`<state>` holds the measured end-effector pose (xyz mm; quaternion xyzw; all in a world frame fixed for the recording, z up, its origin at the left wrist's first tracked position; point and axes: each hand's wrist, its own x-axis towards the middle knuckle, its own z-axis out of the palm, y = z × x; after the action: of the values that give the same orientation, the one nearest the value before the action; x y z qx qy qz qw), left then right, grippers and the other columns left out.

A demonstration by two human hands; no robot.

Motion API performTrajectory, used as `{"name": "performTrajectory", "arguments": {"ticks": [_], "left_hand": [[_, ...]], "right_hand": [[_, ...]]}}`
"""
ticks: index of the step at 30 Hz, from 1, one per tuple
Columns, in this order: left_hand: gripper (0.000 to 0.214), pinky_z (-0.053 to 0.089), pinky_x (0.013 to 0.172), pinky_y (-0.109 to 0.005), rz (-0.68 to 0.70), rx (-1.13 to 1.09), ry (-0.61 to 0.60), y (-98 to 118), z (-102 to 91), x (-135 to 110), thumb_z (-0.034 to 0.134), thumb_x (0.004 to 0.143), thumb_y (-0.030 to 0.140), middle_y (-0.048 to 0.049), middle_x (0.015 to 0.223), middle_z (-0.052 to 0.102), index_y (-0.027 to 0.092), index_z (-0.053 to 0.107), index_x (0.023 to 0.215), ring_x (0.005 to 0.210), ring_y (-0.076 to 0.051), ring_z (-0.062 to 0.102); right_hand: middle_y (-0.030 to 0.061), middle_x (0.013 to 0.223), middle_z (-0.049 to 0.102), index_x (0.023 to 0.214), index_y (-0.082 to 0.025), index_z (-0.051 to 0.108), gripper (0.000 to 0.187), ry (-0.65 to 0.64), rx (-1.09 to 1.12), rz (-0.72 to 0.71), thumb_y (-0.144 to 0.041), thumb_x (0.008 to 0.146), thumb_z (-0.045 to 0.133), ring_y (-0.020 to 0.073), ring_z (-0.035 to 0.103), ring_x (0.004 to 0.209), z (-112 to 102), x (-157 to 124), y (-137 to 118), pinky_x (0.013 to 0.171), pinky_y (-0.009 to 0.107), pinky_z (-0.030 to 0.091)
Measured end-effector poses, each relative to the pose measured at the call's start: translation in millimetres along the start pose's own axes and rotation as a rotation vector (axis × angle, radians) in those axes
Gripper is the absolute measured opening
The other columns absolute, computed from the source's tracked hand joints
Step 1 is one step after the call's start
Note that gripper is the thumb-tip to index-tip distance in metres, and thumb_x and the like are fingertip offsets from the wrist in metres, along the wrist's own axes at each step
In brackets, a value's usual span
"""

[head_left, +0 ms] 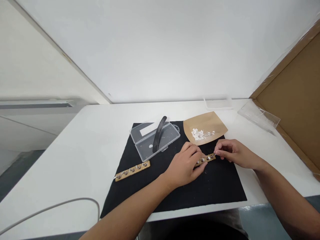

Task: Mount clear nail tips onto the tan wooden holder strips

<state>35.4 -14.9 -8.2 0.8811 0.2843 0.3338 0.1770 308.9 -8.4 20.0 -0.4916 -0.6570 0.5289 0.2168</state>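
Observation:
A short wooden strip point(207, 158) with small round pieces set along it lies on the black mat point(217, 186). My left hand point(184, 165) covers its left end, fingers curled down on it. My right hand point(231, 153) pinches at its right end, fingers pressed together. A second wooden strip point(132, 170) with several round pieces lies at the mat's left edge, away from both hands. Just behind my hands a brown paper sheet point(213, 120) carries a heap of small white chips point(199, 134).
An open clear plastic case point(168, 134) sits at the mat's back with a dark curved file point(159, 134) lying across it. A clear lid point(218, 103) and a clear bag point(258, 115) lie at the back right, beside a cardboard panel point(297, 100). A grey cable point(62, 204) crosses the white table's front left.

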Motion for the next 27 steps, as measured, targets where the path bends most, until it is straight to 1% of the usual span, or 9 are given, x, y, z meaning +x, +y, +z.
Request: {"name": "performTrajectory", "arguments": {"ticks": [3, 6, 14, 21, 27], "left_hand": [[0.01, 0.058, 0.088, -0.037, -0.012, -0.001, -0.017, -0.7, 0.2, -0.1, 0.067, 0.103, 0.028, -0.0086, 0.102, 0.071, 0.02, 0.07, 0.109, 0.103, -0.025, 0.062], [0.009, 0.058, 0.088, -0.038, -0.021, 0.001, -0.022, -1.3, 0.3, 0.1, 0.066, 0.104, 0.028, -0.0086, 0.101, 0.071, 0.02, 0.07, 0.107, 0.103, -0.025, 0.062], [0.009, 0.058, 0.089, -0.039, -0.024, 0.005, -0.031, -1.2, 0.6, -0.6, 0.064, 0.105, 0.028, -0.0085, 0.101, 0.071, 0.02, 0.069, 0.106, 0.103, -0.024, 0.061], [0.009, 0.059, 0.088, -0.039, -0.034, 0.003, -0.039, -0.7, 0.7, -0.5, 0.065, 0.104, 0.027, -0.0085, 0.101, 0.072, 0.019, 0.069, 0.104, 0.103, -0.025, 0.061], [0.009, 0.059, 0.089, -0.039, -0.033, 0.01, -0.043, -0.4, 0.5, -0.1, 0.065, 0.104, 0.027, -0.0086, 0.101, 0.071, 0.019, 0.069, 0.105, 0.103, -0.024, 0.061]], "right_hand": [[0.0019, 0.084, 0.068, 0.088, -0.022, 0.074, 0.03, 0.021, -0.031, -0.024, -0.05, 0.099, 0.072, 0.0151, 0.059, 0.071, 4.6, 0.2, -2.7, 0.066, 0.03, 0.047], [0.0014, 0.082, 0.068, 0.087, -0.023, 0.072, 0.029, 0.027, -0.073, -0.009, -0.049, 0.099, 0.071, 0.0162, 0.06, 0.071, 7.9, -0.4, -3.3, 0.068, 0.031, 0.048], [0.0012, 0.08, 0.068, 0.088, -0.023, 0.07, 0.028, 0.029, -0.094, 0.015, -0.048, 0.1, 0.068, 0.0171, 0.061, 0.072, 9.3, -0.7, -2.0, 0.068, 0.032, 0.048], [0.0014, 0.078, 0.068, 0.089, -0.023, 0.071, 0.032, 0.026, -0.097, 0.022, -0.054, 0.099, 0.069, 0.0173, 0.06, 0.071, 10.3, -0.2, -2.4, 0.067, 0.032, 0.047], [0.0018, 0.078, 0.068, 0.088, -0.023, 0.071, 0.036, 0.053, -0.108, 0.014, -0.057, 0.098, 0.07, 0.0164, 0.057, 0.069, 10.4, -0.6, -2.9, 0.064, 0.03, 0.045]]}}
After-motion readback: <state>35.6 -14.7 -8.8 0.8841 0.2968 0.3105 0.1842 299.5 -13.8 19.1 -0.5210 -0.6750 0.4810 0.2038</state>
